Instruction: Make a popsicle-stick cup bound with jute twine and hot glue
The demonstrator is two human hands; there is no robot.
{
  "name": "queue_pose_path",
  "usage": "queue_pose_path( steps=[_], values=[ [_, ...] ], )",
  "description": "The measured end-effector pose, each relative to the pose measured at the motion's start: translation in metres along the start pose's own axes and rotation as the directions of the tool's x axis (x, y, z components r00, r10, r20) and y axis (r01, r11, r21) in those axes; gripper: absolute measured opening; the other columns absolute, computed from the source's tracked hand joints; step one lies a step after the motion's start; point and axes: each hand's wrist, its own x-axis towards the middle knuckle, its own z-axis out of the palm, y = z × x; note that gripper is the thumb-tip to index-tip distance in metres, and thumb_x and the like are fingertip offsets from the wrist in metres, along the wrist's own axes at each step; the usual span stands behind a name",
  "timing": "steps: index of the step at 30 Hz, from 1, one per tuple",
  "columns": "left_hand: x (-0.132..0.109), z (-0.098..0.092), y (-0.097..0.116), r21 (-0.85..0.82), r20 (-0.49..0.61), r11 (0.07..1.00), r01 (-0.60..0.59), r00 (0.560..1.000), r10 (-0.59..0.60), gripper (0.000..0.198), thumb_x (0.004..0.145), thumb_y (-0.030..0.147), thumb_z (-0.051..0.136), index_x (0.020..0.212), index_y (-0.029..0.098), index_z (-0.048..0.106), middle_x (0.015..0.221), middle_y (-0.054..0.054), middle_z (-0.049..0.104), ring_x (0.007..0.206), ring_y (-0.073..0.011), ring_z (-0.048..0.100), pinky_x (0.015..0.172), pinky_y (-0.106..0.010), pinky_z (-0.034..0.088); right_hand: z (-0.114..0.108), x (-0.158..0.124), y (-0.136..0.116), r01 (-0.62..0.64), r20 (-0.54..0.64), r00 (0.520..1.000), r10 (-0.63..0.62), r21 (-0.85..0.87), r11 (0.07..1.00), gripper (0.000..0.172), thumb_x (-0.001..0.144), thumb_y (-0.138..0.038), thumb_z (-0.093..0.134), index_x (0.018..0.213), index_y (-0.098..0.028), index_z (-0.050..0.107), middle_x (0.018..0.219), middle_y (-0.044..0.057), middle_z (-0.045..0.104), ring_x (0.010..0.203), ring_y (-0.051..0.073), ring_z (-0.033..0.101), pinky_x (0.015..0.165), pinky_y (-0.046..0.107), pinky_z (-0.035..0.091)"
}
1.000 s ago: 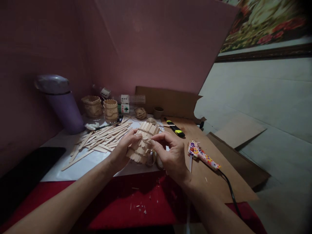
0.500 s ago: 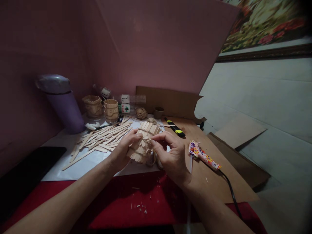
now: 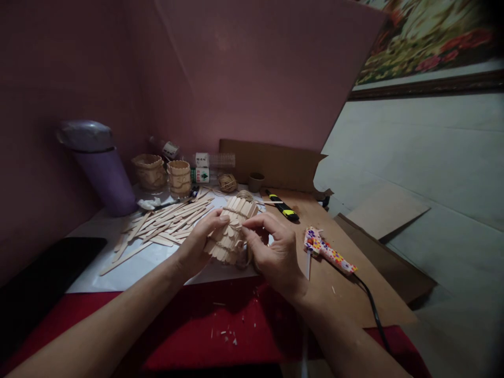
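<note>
A small holder built of pale wooden craft sticks (image 3: 233, 231) is held tilted above the table between both hands. My left hand (image 3: 199, 241) grips its left side, fingers curled round the sticks. My right hand (image 3: 275, 252) is at its right side, thumb and forefinger pinched on a thin strand of twine against the sticks. A loop of twine hangs under the holder. Loose craft sticks (image 3: 165, 223) lie in a heap on white paper to the left.
A flowered glue gun (image 3: 326, 252) with black cord lies right of my hands on brown cardboard (image 3: 354, 294). A black-and-yellow cutter (image 3: 284, 207), a twine ball (image 3: 227, 182), two finished stick cups (image 3: 178, 177), a purple flask (image 3: 103, 168) and a dark phone (image 3: 43, 273) stand around.
My right hand's thumb and forefinger have shifted slightly down and left along the holder's side. The left hand and the holder have hardly moved.
</note>
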Motion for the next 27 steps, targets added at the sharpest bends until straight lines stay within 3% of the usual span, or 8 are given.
queue_pose_path(
  steps=[9, 16, 23, 27],
  values=[
    [0.0012, -0.0034, -0.0017, -0.042, 0.037, 0.999, 0.016, 0.999, -0.014, 0.020, 0.076, 0.029, 0.072, 0.089, 0.017, 0.064, 0.075, -0.001, 0.065, 0.066, -0.0167, 0.060, 0.057, -0.026, 0.049, 0.0019, -0.0008, 0.0006, -0.034, 0.010, 0.999, 0.034, 0.026, 0.999, 0.009, 0.087, -0.018, 0.062, 0.083, -0.021, 0.069, 0.079, 0.001, 0.066, 0.069, 0.014, 0.058, 0.062, 0.028, 0.046],
    [0.0007, 0.0006, 0.0012, -0.009, 0.003, 1.000, 0.014, 1.000, -0.014, 0.021, 0.073, 0.029, 0.074, 0.085, 0.016, 0.063, 0.073, -0.001, 0.063, 0.063, -0.0151, 0.057, 0.053, -0.025, 0.048, -0.0009, 0.0015, -0.0014, -0.022, -0.076, 0.997, 0.027, 0.069, 0.997, 0.007, 0.086, -0.018, 0.063, 0.081, -0.020, 0.068, 0.072, -0.001, 0.062, 0.062, 0.012, 0.051, 0.056, 0.026, 0.041],
    [0.0023, -0.0015, 0.0000, 0.004, -0.015, 0.999, 0.031, 0.999, -0.031, 0.029, 0.073, 0.033, 0.072, 0.094, 0.016, 0.062, 0.080, -0.003, 0.065, 0.067, -0.0177, 0.060, 0.057, -0.029, 0.052, -0.0012, 0.0001, -0.0003, -0.034, -0.158, 0.986, 0.056, 0.142, 0.989, 0.005, 0.089, -0.022, 0.063, 0.085, -0.021, 0.066, 0.080, 0.000, 0.063, 0.072, 0.015, 0.057, 0.064, 0.029, 0.045],
    [0.0025, -0.0028, -0.0008, -0.014, -0.022, 0.999, 0.046, 0.999, -0.046, 0.032, 0.072, 0.034, 0.073, 0.095, 0.015, 0.061, 0.079, -0.004, 0.064, 0.065, -0.0178, 0.060, 0.054, -0.028, 0.052, -0.0008, -0.0001, 0.0019, -0.008, -0.129, 0.991, 0.019, 0.085, 0.996, 0.006, 0.089, -0.019, 0.063, 0.084, -0.020, 0.066, 0.077, -0.001, 0.062, 0.068, 0.013, 0.054, 0.060, 0.027, 0.042]
  ],
)
